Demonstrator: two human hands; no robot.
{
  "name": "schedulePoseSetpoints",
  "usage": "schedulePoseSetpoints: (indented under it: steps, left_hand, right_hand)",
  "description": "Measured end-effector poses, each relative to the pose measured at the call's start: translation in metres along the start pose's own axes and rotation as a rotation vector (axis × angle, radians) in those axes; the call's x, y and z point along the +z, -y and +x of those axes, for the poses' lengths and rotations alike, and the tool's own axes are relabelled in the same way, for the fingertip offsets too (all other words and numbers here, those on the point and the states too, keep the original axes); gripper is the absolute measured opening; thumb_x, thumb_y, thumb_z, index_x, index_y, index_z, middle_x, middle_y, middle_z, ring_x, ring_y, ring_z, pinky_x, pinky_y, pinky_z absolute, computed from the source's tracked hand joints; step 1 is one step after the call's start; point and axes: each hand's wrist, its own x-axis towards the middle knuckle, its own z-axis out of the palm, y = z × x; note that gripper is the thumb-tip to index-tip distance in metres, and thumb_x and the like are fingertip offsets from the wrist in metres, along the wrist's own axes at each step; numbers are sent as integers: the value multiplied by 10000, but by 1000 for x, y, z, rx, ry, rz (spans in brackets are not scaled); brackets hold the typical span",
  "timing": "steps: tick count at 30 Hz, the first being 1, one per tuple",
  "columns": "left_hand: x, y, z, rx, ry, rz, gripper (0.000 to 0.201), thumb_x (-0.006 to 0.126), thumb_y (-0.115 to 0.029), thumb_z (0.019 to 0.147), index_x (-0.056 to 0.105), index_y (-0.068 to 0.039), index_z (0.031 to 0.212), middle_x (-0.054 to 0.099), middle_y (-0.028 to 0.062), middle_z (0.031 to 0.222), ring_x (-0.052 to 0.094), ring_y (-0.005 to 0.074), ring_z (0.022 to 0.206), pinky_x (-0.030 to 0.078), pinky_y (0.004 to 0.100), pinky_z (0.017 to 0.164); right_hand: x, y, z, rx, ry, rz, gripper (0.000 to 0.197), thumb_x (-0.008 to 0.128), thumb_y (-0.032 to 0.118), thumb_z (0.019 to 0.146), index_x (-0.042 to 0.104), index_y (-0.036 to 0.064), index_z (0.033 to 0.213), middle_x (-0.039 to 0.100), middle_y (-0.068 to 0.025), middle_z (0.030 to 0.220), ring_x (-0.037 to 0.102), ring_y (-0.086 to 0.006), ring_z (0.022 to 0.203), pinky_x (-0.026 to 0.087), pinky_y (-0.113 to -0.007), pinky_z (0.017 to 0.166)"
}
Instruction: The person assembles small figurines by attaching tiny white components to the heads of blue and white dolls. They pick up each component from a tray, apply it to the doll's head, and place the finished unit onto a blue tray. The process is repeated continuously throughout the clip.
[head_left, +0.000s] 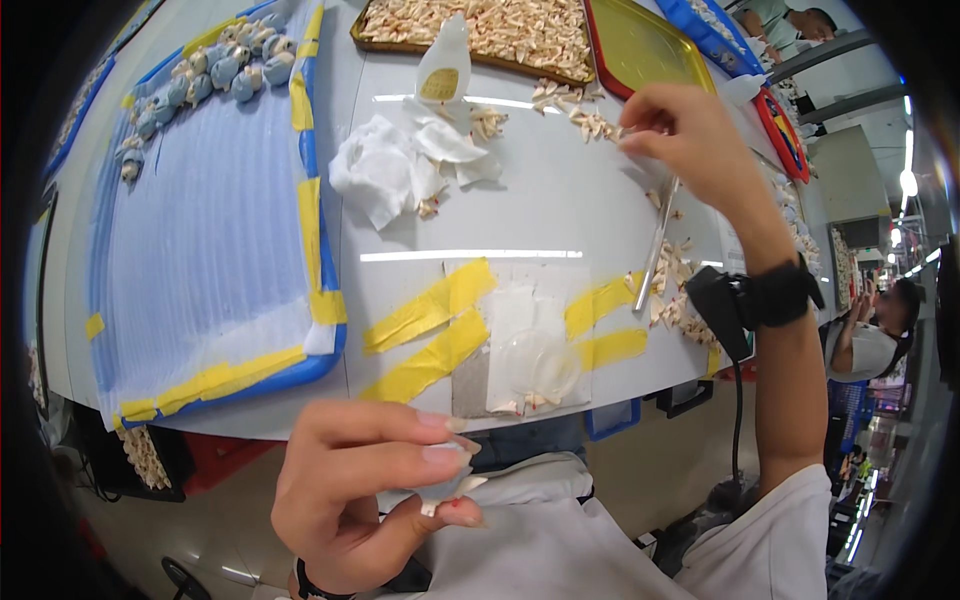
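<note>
Low in front of me, my left hand pinches a small light-blue figure between thumb and fingers, which cover most of it. Small cream pieces stick out of it by the thumb tip. At the far right of the table, my right hand has thumb and fingertips pressed together at a little cluster of cream pieces with dark red tips. Whatever is between those fingertips is too small to make out. A clear plastic dish lies on a taped pad near the front edge.
A blue tray lined with pale foam holds several blue-and-cream figures at left. White tissue and a white squeeze bottle stand mid-table. A brown tray heaped with cream pieces sits behind. A metal rod lies right.
</note>
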Motion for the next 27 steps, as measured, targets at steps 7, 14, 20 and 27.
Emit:
schedulePoseSetpoints:
  steps: [7, 14, 20, 27]
  left_hand:
    - [7, 1, -7, -113, -140, -50, 413, 798, -206, 689, 520, -41, 945, 478, 112, 976, 587, 174, 679, 482, 235, 530]
    - [0, 3, -9, -145, -187, -107, 424, 795, -215, 686, 517, -53, 963, 470, 99, 990, 562, 153, 693, 449, 208, 527]
    - [8, 2, -12, -194, -146, -155, 458, 813, -249, 664, 514, -57, 953, 469, 89, 977, 564, 150, 668, 446, 204, 498]
    - [20, -7, -9, -378, -219, -385, 545, 835, -268, 634, 479, -47, 982, 463, 84, 966, 585, 155, 696, 447, 181, 508]
  right_hand:
    - [7, 12, -4, -123, -27, -196, 121, 663, 67, 716, 582, -9, 763, 585, -92, 675, 549, -176, 608, 435, -279, 583]
    - [-30, 70, -106, 265, -134, 589, 62, 603, -36, 730, 566, -11, 774, 607, -56, 722, 591, -107, 657, 458, -229, 595]
    - [-26, 80, -169, 532, -299, 1000, 143, 621, -81, 708, 565, -11, 819, 612, -87, 772, 607, -121, 693, 492, -223, 623]
    - [-8, 92, -168, 318, -251, 1349, 141, 623, -77, 705, 609, -56, 844, 606, -163, 769, 620, -210, 662, 514, -286, 579]
